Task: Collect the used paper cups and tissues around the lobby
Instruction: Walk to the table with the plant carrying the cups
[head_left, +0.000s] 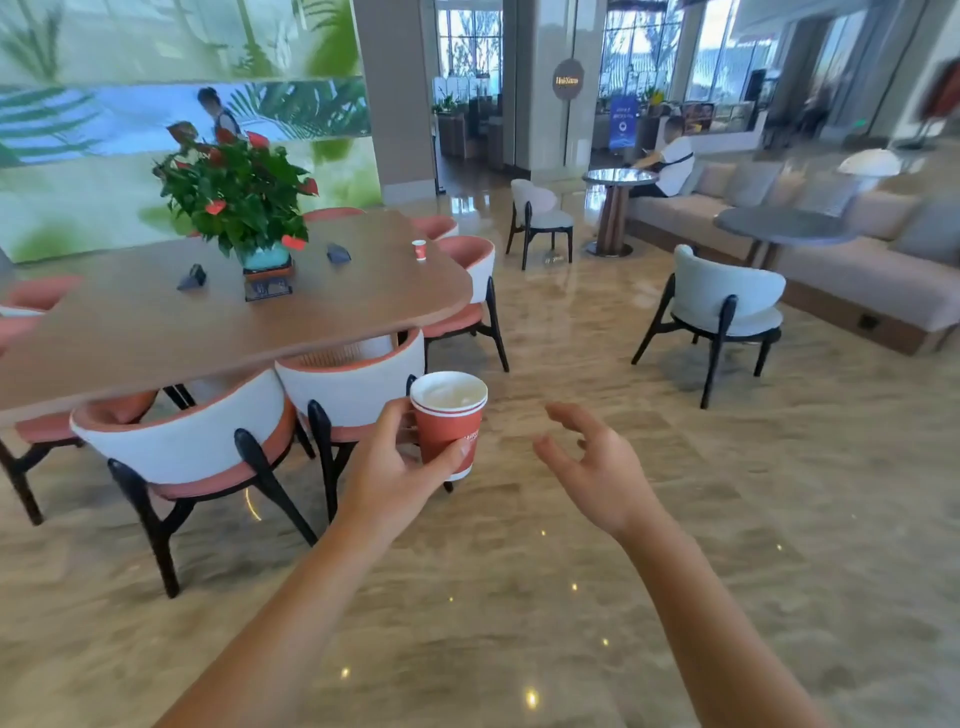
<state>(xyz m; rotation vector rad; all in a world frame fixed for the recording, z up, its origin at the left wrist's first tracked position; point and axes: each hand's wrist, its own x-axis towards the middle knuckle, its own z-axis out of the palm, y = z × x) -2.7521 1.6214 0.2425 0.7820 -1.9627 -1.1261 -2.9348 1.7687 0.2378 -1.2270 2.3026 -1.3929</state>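
Head camera is on. What are the hands doing?

My left hand (395, 462) is wrapped round a red paper cup (448, 421), thumb on one side and fingers on the other. The cup stands up straight in the air over the floor (519, 597), just beside a white and pink chair (353, 384). The inside looks white. I cannot tell if anything is in it.

And the other one?

My right hand (597, 467) holds nothing. Its fingers are spread and bent a little. It is near the cup but not touching it.

Any more cups?

Yes. A small red cup (419, 250) stands on the long brown worktop (156, 322), close to its far right edge. A big plant (239, 192) with red flowers sits in the middle of the worktop, well apart from that cup.

Anything else up there?

Two small dark things (192, 278), one on each side of the plant. I cannot tell what they are.
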